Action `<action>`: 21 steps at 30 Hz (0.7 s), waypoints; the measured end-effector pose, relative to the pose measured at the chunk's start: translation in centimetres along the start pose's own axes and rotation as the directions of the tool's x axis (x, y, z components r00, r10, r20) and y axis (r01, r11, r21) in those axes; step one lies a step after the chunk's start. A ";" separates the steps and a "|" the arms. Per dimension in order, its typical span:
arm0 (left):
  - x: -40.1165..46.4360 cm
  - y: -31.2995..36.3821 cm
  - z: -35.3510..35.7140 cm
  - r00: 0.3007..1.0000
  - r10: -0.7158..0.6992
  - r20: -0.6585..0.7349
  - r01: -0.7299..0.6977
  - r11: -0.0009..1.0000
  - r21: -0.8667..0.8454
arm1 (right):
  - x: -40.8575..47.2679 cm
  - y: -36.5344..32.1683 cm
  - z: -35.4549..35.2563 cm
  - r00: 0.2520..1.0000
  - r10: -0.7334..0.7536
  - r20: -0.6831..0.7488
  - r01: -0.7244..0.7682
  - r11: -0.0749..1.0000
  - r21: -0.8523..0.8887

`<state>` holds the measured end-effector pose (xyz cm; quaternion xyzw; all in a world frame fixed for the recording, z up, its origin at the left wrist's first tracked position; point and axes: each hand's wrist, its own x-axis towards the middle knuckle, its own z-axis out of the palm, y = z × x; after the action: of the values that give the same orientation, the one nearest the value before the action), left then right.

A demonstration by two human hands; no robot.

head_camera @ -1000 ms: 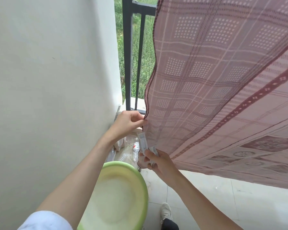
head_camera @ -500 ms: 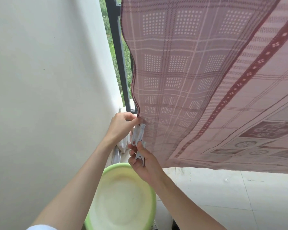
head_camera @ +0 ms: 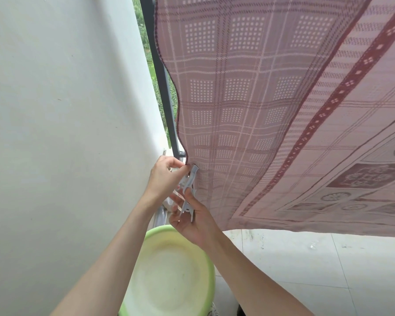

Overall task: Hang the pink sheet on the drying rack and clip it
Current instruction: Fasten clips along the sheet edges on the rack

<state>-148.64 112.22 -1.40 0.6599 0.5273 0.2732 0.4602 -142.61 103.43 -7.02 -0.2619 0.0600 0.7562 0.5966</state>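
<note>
Here the left hand (head_camera: 167,176) pinches the sheet (head_camera: 271,110) edge; the right hand (head_camera: 192,217) holds upright clips (head_camera: 188,192).

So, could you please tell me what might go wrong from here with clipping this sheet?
The left hand only pinches the wavy left edge of the pink checked sheet; if that grip loosens, the edge may slide away from the pale plastic clothes clip. The right hand holds more than one clip, so one might drop toward the light green plastic basin below.
</note>
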 end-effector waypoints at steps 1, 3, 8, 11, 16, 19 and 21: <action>0.1 -0.1 -0.1 1.000 0.005 0.009 -0.005 1.000 0.006 | -0.1 -0.1 0.0 1.000 0.011 -0.016 -0.012 0.999 -0.030; 0.0 -0.2 -0.2 0.999 0.014 0.051 -0.013 1.000 -0.016 | -0.3 -0.2 -0.1 0.998 0.017 -0.068 -0.024 0.995 -0.102; -1.4 -2.4 0.0 0.999 -0.003 0.035 0.008 0.987 -0.160 | -1.0 -0.3 -1.8 0.972 -0.005 -0.235 -0.073 0.944 -0.321; -2.7 -4.8 0.5 0.995 -0.077 -0.058 0.056 0.952 -0.300 | -1.4 -0.3 -3.6 0.945 0.008 -0.326 -0.117 0.941 -0.318; -3.6 -10.0 2.6 0.983 -0.182 0.006 0.177 0.951 -0.254 | -1.7 -0.5 -7.7 0.928 0.035 -0.371 -0.135 0.960 -0.246; -2.8 -13.1 4.3 0.971 -0.191 0.143 0.204 0.976 -0.078 | -1.1 -0.6 -10.2 0.902 0.014 -0.432 -0.152 0.947 -0.285; -1.8 -14.9 5.5 0.964 -0.185 0.193 0.186 0.982 0.011 | -0.5 -0.9 -11.7 0.884 -0.001 -0.468 -0.175 0.927 -0.333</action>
<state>-151.10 109.08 -16.87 0.6293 0.5387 0.1657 0.5351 -137.93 98.53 -16.65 -0.5367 0.0698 0.6968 0.4708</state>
